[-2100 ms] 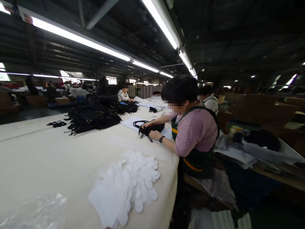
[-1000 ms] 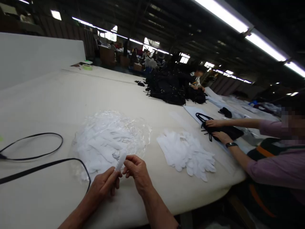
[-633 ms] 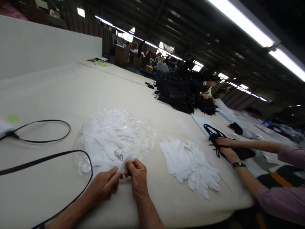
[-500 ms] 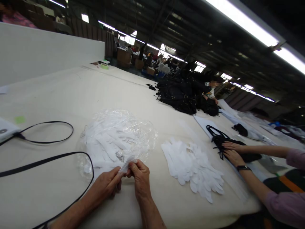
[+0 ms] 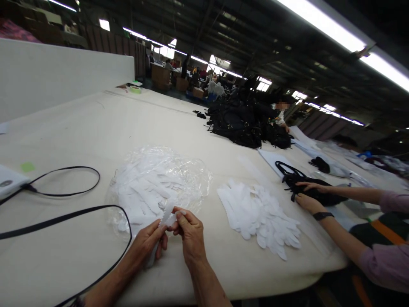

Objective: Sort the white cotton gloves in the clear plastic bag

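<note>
1. The left hand and the right hand meet close to the near edge of the table, fingertips pinched together on a small white fabric piece held just above the cloth surface.
2. Both hands are closed on that piece: the left grips its lower end, the right pinches the upper end between thumb and forefinger.
3. Just beyond the hands lies a clear plastic bag full of white pieces, its near rim almost touching the held piece.
4. To the right, apart from the bag, a loose heap of white gloves spreads toward the table's right edge; a bare strip of table lies between bag and heap.
5. To the left, a black strap curves around close to the left forearm, and a thinner black cord loops behind it, leading to a white device at the picture's left border.
6. At the right edge, another person's hands rest on a black bag, well apart from the held piece.
7. Far across the table sits a pile of black bags; the wide middle stretch of the table is bare cloth.
</note>
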Action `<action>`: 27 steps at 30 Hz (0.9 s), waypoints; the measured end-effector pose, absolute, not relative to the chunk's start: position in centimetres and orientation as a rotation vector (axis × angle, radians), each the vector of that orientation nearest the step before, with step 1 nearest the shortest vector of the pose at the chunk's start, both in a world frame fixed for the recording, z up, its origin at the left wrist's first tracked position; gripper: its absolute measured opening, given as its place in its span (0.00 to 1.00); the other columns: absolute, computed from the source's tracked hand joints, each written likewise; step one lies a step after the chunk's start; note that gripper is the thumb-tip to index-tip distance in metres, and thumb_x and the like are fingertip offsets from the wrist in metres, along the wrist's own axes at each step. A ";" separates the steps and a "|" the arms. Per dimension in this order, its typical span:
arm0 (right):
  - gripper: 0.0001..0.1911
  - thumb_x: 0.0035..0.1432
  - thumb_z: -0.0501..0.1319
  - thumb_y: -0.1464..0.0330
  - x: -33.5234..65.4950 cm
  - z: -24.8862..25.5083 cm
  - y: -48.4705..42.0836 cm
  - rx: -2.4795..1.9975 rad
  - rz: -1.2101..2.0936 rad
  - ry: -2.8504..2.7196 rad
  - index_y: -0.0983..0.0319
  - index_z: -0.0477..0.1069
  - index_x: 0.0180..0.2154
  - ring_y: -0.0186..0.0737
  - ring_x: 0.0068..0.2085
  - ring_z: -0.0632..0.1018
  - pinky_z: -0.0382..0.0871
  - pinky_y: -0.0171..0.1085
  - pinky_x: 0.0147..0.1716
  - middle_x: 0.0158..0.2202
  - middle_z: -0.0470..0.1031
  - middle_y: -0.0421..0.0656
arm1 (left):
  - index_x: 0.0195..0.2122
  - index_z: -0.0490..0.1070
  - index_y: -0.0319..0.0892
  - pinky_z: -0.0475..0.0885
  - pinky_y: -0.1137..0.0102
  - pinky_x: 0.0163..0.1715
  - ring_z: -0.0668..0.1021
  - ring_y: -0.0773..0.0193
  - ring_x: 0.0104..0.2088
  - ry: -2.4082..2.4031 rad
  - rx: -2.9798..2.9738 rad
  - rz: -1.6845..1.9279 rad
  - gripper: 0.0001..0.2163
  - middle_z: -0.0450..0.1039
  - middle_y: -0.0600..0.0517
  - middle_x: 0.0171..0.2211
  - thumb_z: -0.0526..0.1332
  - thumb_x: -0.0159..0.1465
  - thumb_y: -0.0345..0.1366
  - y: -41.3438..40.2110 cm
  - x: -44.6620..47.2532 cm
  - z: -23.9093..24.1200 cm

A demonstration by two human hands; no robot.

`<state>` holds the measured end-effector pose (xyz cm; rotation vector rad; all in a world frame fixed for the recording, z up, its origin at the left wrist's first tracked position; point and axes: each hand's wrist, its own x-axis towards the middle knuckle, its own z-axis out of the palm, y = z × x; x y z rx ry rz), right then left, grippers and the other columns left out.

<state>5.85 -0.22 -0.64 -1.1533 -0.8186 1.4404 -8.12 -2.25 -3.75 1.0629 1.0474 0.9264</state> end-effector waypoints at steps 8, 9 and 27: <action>0.12 0.48 0.72 0.64 8.0 1.0 -0.4 -1.054 1.411 -0.561 0.62 0.77 0.34 0.23 0.22 0.67 0.58 0.26 0.20 0.30 0.76 0.39 | 0.40 0.71 0.42 0.64 0.73 0.16 0.73 0.68 0.15 1.171 0.938 1.026 0.23 0.73 0.56 0.23 0.54 0.63 0.58 -1.9 -8.7 -3.6; 0.12 0.48 0.72 0.63 8.7 1.3 -0.3 -1.075 1.401 -0.601 0.63 0.76 0.33 0.23 0.21 0.66 0.57 0.26 0.19 0.28 0.76 0.38 | 0.40 0.72 0.42 0.65 0.73 0.16 0.74 0.68 0.16 1.175 0.933 1.019 0.23 0.73 0.56 0.25 0.54 0.62 0.59 -1.9 -8.8 -3.8; 0.20 0.44 0.73 0.63 8.4 1.0 0.4 -1.219 1.609 -0.946 0.64 0.77 0.40 0.29 0.23 0.70 0.61 0.30 0.23 0.27 0.75 0.39 | 0.36 0.77 0.43 0.67 0.72 0.27 0.74 0.64 0.24 1.129 1.310 0.957 0.18 0.74 0.54 0.23 0.55 0.66 0.51 -2.2 -8.3 -4.4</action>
